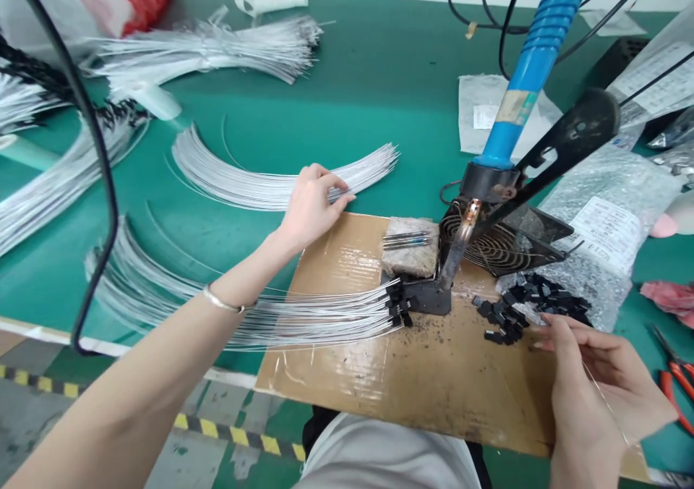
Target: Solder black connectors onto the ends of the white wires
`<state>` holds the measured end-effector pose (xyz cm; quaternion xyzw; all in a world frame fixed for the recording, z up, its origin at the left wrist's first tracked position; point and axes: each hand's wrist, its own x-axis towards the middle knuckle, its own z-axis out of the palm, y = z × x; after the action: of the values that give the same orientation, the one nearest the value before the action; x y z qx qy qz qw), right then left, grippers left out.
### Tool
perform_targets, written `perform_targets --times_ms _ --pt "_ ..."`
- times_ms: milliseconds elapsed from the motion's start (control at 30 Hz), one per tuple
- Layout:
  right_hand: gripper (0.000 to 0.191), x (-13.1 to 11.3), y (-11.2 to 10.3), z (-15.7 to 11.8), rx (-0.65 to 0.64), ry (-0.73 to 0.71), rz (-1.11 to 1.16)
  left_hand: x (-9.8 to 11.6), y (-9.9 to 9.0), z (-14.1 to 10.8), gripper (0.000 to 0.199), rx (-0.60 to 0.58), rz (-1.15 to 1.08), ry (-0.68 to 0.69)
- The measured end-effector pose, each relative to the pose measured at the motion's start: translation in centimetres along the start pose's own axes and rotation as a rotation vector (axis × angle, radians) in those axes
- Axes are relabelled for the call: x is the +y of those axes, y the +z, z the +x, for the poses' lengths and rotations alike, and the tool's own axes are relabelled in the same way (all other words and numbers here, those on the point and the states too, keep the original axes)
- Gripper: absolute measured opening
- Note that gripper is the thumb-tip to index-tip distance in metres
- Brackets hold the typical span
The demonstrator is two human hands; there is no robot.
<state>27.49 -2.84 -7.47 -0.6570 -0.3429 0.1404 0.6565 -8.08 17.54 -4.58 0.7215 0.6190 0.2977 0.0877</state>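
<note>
Two loose bundles of white wires curve across the bench, the upper bundle (233,185) at ten o'clock and the lower bundle (319,312) at eight, its right-hand ends fitted with black connectors (398,304). The left hand (311,203), just above centre, has thumb and fingertips nearly together over the upper bundle near its right end; I cannot tell whether they pinch a strand. At four o'clock the right hand (580,402) grips a thin silvery wire (604,402) — probably solder — its fingertips near a pile of black connectors (507,319).

The blue-handled soldering iron (520,98) at two o'clock slants down beside a black fan (499,243), held in a black bracket (575,142) likely so that both hands stay free. The bundles' ends point towards it, presumably for easy reach.

Brown cardboard (460,380), speckled with dark crumbs near the iron, covers the green tabletop (390,77) at six o'clock, perhaps to shield it. Bubble wrap (640,185) lies at three, red-handled pliers (675,380) beyond the right hand — and yellow-black tape (238,435) crosses the floor at seven.
</note>
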Motion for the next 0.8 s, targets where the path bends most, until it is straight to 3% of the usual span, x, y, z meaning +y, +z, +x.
perform_targets --times_ms 133,267,500,800 --pt "0.025 0.0 0.4 0.6 0.083 -0.033 -0.089 0.2 1.7 0.9 0.019 -0.014 -0.019 0.034" --pt "0.027 -1.2 0.9 0.2 0.062 -0.024 -0.098 0.2 1.7 0.5 0.023 0.018 -0.056 0.054" --pt "0.044 -2.9 1.4 -0.7 0.062 0.114 -0.122 0.9 -0.9 -0.3 0.018 0.119 -0.227 0.040" --pt "0.051 -3.2 1.5 -0.7 0.057 0.139 -0.130 4.4 -4.6 -3.2 0.004 0.040 -0.514 -0.053"
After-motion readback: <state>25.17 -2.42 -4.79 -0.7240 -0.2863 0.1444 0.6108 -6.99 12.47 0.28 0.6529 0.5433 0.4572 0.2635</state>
